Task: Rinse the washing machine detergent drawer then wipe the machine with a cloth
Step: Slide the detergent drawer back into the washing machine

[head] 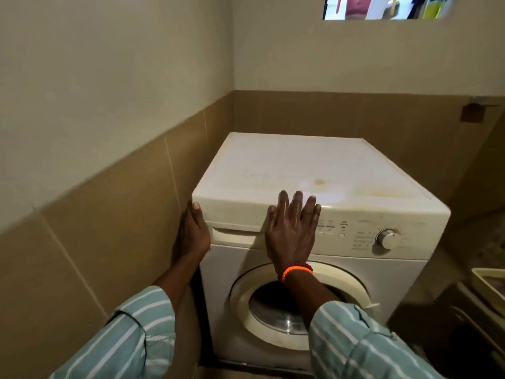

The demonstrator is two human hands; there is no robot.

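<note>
Head view: I see the washing machine at frame centre, with its detergent drawer at the front's upper left, looking pushed in. Right hand lies flat on the panel over the drawer's right end, fingers straight, slightly spread, wet-looking. Left hand is at the machine's top left corner, thumb on the front edge. Its other fingers are hidden behind the side, so I can't tell.

Looking into a dim corner: cream painted wall above a band of brown tiles. Catching daylight through a small window high on the right (bright colours beyond, too blurred to name). Glimpsing a brown fitting on the right-hand tiles and a cream tub at the right edge.
</note>
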